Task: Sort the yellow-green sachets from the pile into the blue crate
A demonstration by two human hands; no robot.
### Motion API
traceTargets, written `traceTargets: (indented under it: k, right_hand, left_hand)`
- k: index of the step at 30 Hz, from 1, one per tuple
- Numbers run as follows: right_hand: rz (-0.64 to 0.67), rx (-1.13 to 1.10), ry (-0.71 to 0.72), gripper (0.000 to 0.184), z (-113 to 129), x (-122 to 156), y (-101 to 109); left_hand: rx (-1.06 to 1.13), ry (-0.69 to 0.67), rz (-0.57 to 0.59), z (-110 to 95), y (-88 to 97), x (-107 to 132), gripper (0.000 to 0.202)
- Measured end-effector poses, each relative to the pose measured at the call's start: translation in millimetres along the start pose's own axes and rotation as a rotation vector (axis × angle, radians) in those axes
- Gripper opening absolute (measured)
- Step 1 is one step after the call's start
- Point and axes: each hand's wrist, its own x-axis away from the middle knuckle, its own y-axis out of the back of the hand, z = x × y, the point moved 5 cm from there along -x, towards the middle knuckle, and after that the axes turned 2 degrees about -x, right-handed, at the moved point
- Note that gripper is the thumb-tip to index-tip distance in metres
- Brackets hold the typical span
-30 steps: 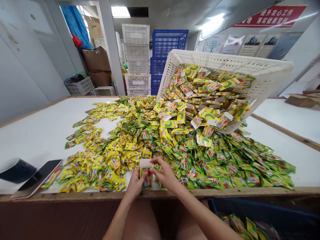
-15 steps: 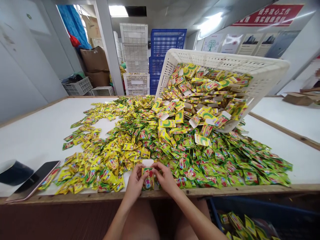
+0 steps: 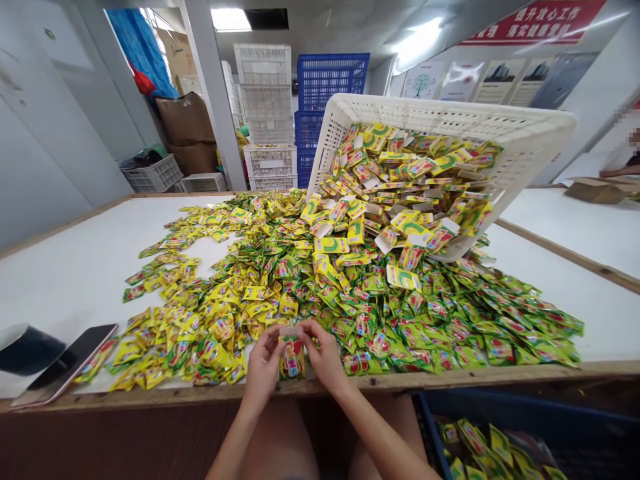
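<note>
A small printed candy box (image 3: 293, 359) stands at the table's front edge, its top toward the pile. My left hand (image 3: 265, 357) grips its left side near the top, and my right hand (image 3: 321, 351) pinches its upper right corner. The pale top flap lies between my fingertips, folded lower and partly hidden. Beyond my hands, yellow sachets (image 3: 220, 327) spread to the left and green sachets (image 3: 415, 340) to the right. A tipped white crate (image 3: 525, 127) spills open yellow boxes (image 3: 404, 278) over the heap.
At the left front lie a phone (image 3: 70, 363) and a dark cup (image 3: 33, 350). Below the table's right front, a blue crate (image 3: 575, 413) holds filled-looking yellow boxes. Stacked white crates (image 3: 265, 100) and blue crates (image 3: 333, 83) stand behind. Another person's arm shows at far right.
The box's white top flap, upright before, is now folded down between my fingers. Both hands have stayed on the box, and the view has shifted slightly.
</note>
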Motion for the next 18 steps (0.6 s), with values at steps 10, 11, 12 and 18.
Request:
traceTargets:
  k: [10,11,12,18]
  right_hand:
    - [-0.022,0.055,0.048,0.012,9,6,-1]
    - [-0.02,0.069,0.039,0.012,9,6,-2]
    - [-0.013,0.081,0.03,0.013,9,6,-2]
    - [0.005,0.186,-0.009,0.015,13,-3,1]
  left_hand:
    - [-0.083,-0.046,-0.029,-10,-1.8,2,0.018]
    - [-0.091,-0.046,-0.036,-9,-1.9,2,0.019]
    - [-0.1,-0.044,-0.044,-9,-1.9,2,0.019]
    - [-0.122,-0.024,-0.046,-11,-5.8,-3,0.019]
